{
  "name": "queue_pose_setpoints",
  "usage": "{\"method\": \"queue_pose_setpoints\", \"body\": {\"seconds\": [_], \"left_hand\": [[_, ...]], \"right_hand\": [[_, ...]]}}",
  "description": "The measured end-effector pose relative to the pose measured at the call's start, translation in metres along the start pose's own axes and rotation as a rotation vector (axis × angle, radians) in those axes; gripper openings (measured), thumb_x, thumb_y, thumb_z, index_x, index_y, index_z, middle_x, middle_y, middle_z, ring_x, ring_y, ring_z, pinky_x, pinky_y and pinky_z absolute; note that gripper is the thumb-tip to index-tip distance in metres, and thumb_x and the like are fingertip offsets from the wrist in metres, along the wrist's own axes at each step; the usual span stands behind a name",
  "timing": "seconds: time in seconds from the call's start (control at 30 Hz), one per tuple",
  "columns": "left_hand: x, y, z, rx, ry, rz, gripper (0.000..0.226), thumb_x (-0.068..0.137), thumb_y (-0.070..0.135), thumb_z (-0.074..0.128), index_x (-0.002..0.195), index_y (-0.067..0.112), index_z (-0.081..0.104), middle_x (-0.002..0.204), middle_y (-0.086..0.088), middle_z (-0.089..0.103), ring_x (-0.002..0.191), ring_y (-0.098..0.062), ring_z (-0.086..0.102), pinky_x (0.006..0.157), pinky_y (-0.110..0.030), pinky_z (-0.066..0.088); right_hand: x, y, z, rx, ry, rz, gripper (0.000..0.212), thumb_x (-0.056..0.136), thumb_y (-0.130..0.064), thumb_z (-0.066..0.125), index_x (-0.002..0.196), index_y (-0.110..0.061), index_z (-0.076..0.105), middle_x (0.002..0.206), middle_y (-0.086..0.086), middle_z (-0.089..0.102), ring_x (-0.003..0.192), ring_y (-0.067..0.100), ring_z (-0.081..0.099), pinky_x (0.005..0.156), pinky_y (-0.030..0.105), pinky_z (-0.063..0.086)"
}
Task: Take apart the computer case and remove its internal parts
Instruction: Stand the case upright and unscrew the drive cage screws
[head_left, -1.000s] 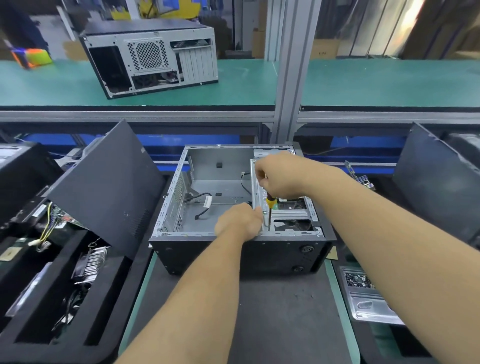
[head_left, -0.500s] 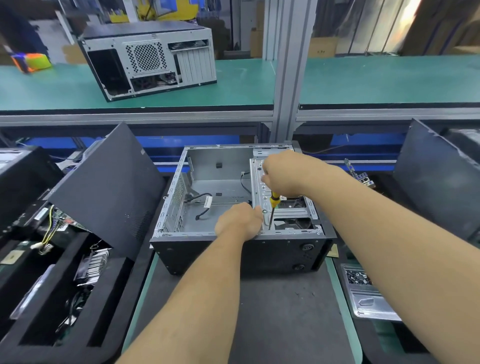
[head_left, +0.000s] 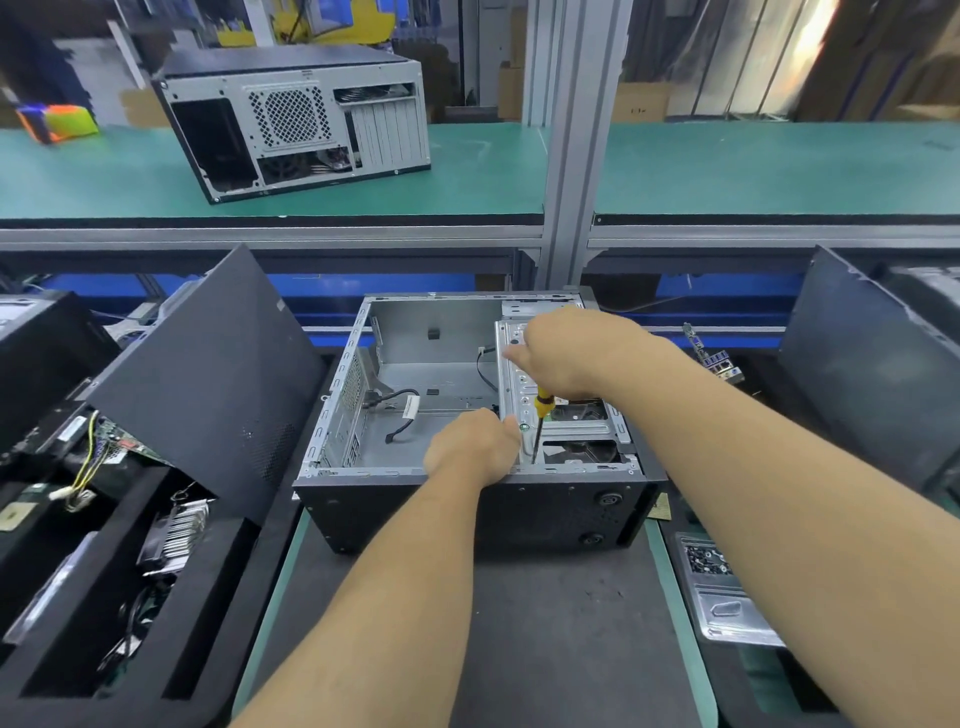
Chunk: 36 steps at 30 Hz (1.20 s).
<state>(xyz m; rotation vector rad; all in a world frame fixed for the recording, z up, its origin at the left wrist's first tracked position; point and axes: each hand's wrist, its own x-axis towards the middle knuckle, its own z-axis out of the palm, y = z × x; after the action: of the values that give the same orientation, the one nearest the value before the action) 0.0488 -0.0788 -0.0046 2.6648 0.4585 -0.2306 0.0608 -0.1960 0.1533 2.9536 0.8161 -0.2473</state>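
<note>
An open computer case (head_left: 467, 509) lies on its side on a dark mat, its main bay nearly bare apart from a loose black cable (head_left: 395, 410). A metal drive cage (head_left: 571, 426) fills its right side. My right hand (head_left: 571, 353) grips a yellow-handled screwdriver (head_left: 540, 421), held upright with its tip down at the cage's near left corner. My left hand (head_left: 475, 444) rests on the case's front rim and holds the cage's left edge beside the shaft.
A black side panel (head_left: 208, 374) leans over a foam tray (head_left: 78, 597) of removed parts on the left. Another panel (head_left: 872, 364) leans at right. A metal screw tray (head_left: 722, 587) sits near right. A second case (head_left: 296, 119) stands on the green upper shelf.
My right hand has lifted slightly with the screwdriver, showing more of the shaft. My left hand stays at the cage edge.
</note>
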Motion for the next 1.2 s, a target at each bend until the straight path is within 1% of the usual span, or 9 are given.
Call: {"method": "queue_pose_setpoints", "body": {"seconds": [0.2,0.37,0.5,0.57,0.67,0.83,0.97,1.1,1.2], "left_hand": [[0.000,-0.001,0.000,-0.003,0.006,0.007,0.042,0.105,0.046,0.027,0.098,0.015,0.055,0.104,-0.006,0.061,0.090,-0.028,0.056,0.076,-0.037,0.041],[-0.001,-0.001,0.000,0.015,0.016,0.009,0.040,0.105,0.050,0.028,0.099,0.019,0.052,0.100,-0.002,0.055,0.090,-0.026,0.054,0.076,-0.038,0.040],[0.000,-0.001,0.000,0.007,0.011,-0.005,0.047,0.105,0.048,0.028,0.106,0.015,0.060,0.104,-0.004,0.059,0.090,-0.027,0.053,0.076,-0.038,0.039],[0.000,0.000,0.000,0.002,0.005,-0.010,0.049,0.105,0.047,0.028,0.112,0.013,0.062,0.112,-0.007,0.064,0.092,-0.028,0.055,0.078,-0.038,0.041],[0.001,0.000,0.001,-0.003,0.004,-0.002,0.046,0.105,0.047,0.028,0.105,0.013,0.060,0.111,-0.008,0.065,0.094,-0.028,0.058,0.079,-0.038,0.043],[-0.001,0.000,0.000,0.008,0.009,-0.003,0.041,0.105,0.047,0.028,0.100,0.016,0.055,0.105,-0.005,0.061,0.092,-0.028,0.057,0.077,-0.038,0.042],[-0.001,0.000,0.000,0.032,0.020,0.005,0.044,0.105,0.050,0.027,0.100,0.017,0.055,0.101,-0.003,0.059,0.090,-0.026,0.056,0.074,-0.038,0.040],[0.000,0.000,0.000,0.022,0.018,0.003,0.047,0.105,0.048,0.027,0.108,0.014,0.060,0.103,-0.003,0.057,0.091,-0.027,0.055,0.076,-0.038,0.040],[0.001,0.000,0.001,0.014,0.010,-0.005,0.046,0.104,0.047,0.028,0.107,0.014,0.060,0.105,-0.005,0.062,0.093,-0.028,0.058,0.078,-0.038,0.043]], "right_hand": [[0.001,0.000,0.002,0.030,0.049,-0.102,0.008,0.096,-0.012,0.048,0.095,-0.017,0.055,0.092,0.004,0.061,0.082,0.024,0.055,0.058,0.031,0.038],[-0.006,0.002,-0.010,0.155,-0.091,-0.198,0.028,0.088,-0.002,0.055,0.100,-0.027,0.054,0.085,-0.012,0.044,0.072,0.006,0.045,0.054,0.024,0.032],[-0.005,0.001,-0.006,0.126,-0.066,-0.130,0.009,0.094,-0.024,0.057,0.099,-0.021,0.051,0.087,-0.005,0.049,0.078,0.016,0.050,0.065,0.029,0.038],[-0.003,0.001,-0.002,0.037,-0.014,-0.024,0.032,0.102,-0.041,0.046,0.083,-0.016,0.049,0.077,-0.001,0.048,0.076,0.021,0.050,0.069,0.033,0.038],[0.000,0.002,0.001,-0.041,0.047,0.010,0.037,0.105,-0.033,0.040,0.071,-0.018,0.045,0.079,0.007,0.056,0.067,0.022,0.048,0.064,0.033,0.039],[-0.001,0.003,0.000,0.060,0.015,-0.119,0.008,0.096,-0.013,0.050,0.098,-0.018,0.056,0.092,0.000,0.060,0.080,0.020,0.054,0.060,0.029,0.039],[-0.010,0.003,-0.007,0.197,-0.085,-0.188,0.028,0.088,-0.003,0.050,0.103,-0.027,0.053,0.083,-0.010,0.047,0.069,0.006,0.046,0.052,0.023,0.031],[-0.008,0.002,-0.004,0.139,-0.029,-0.089,0.011,0.096,-0.030,0.054,0.095,-0.019,0.052,0.085,-0.003,0.052,0.077,0.018,0.052,0.063,0.029,0.041],[-0.005,0.005,-0.001,0.003,0.033,0.048,0.040,0.104,-0.041,0.038,0.070,-0.020,0.041,0.076,0.001,0.048,0.077,0.026,0.051,0.071,0.037,0.045]]}}
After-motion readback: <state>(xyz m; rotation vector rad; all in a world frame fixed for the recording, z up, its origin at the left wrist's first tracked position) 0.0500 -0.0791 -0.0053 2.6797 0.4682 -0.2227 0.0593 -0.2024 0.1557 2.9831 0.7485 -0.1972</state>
